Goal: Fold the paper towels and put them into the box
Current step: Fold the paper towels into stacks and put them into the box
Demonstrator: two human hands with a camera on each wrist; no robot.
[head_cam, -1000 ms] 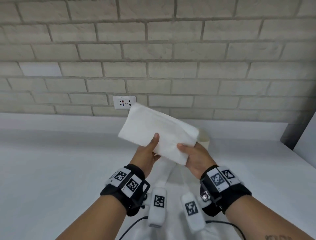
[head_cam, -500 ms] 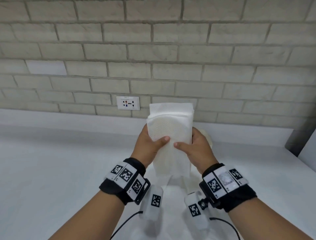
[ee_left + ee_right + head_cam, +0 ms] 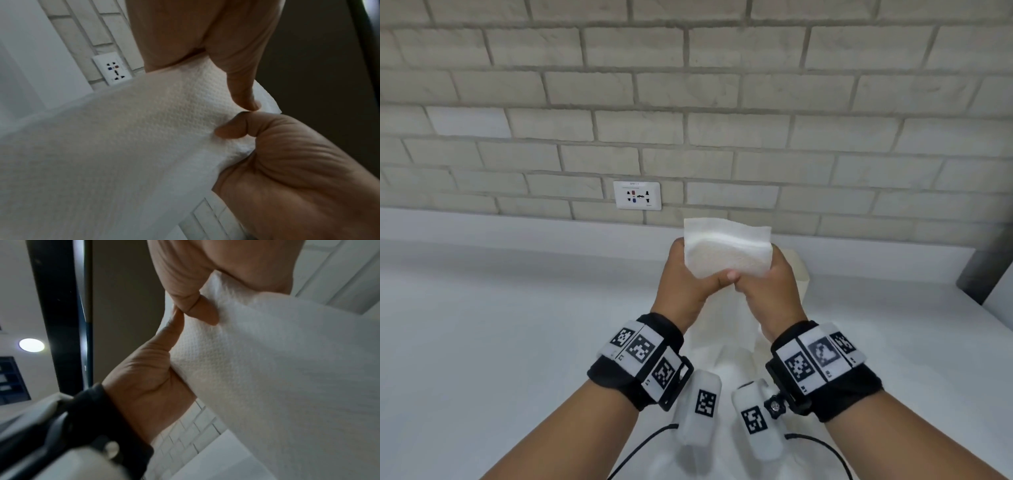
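Observation:
A white, embossed paper towel (image 3: 726,250) is folded into a thick, small pad and held up over the table. My left hand (image 3: 688,284) grips its left side and my right hand (image 3: 767,287) its right side. Both thumbs press on the near face and touch each other at the lower edge. The left wrist view shows the towel (image 3: 133,138) pinched between the two thumbs. In the right wrist view the towel (image 3: 277,361) fills the right side. A cream box (image 3: 800,270) stands on the table just behind my right hand, mostly hidden.
More white paper towel (image 3: 722,335) lies on the white table (image 3: 517,325) under my hands. A brick wall with a socket (image 3: 637,195) runs along the back. A dark post (image 3: 983,270) stands at the far right. Black cables (image 3: 640,448) trail near my forearms.
The towel went from slanted to upright, then was folded shorter into a small pad. Both hands closed in until the thumbs met.

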